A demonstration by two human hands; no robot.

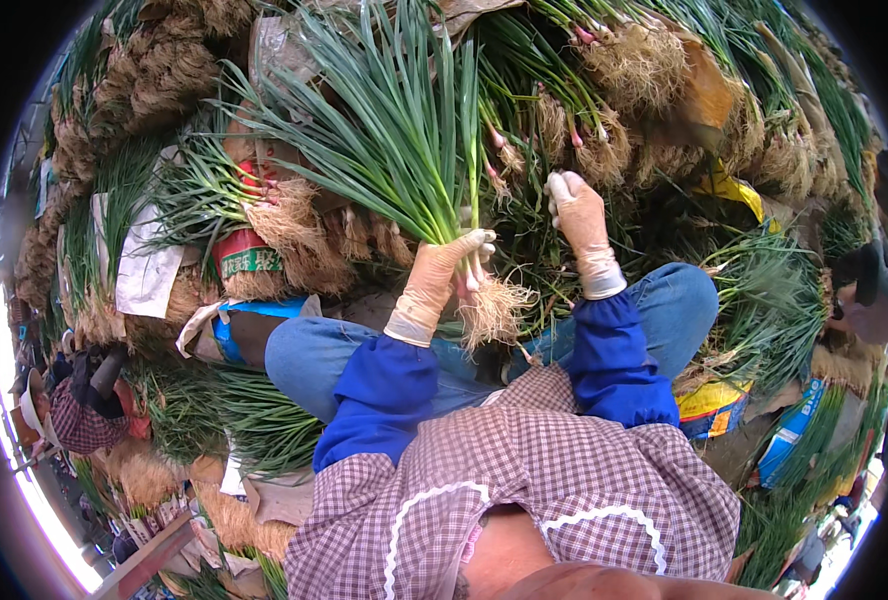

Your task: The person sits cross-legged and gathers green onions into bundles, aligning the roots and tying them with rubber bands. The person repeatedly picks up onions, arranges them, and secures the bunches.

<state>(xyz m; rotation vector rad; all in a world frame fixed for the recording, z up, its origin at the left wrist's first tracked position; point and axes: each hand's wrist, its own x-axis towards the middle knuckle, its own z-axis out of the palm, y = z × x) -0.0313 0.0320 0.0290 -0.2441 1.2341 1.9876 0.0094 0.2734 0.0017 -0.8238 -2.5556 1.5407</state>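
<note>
My left hand (448,270), in a pale thin glove, grips a bunch of green garlic (406,142) around its stems. The long leaves fan away from me, while white bulbs and tangled pale roots (495,311) hang below the fist. To its right, my right hand (577,206), also gloved, is held up apart from the bunch with its fingers curled in. No plant shows in it. Just beyond lie loose garlic plants (500,142) with pink bulbs, their roots towards me. Leafy scraps (526,247) cover the ground beneath both hands.
A rooted garlic bundle (283,217) lies at left on a red-and-green printed sack (245,255). Larger root piles (159,67) rise behind. More leaves (770,307) heap at right near a yellow-and-blue sack (714,405). Another person (88,409) in a hat is at far left.
</note>
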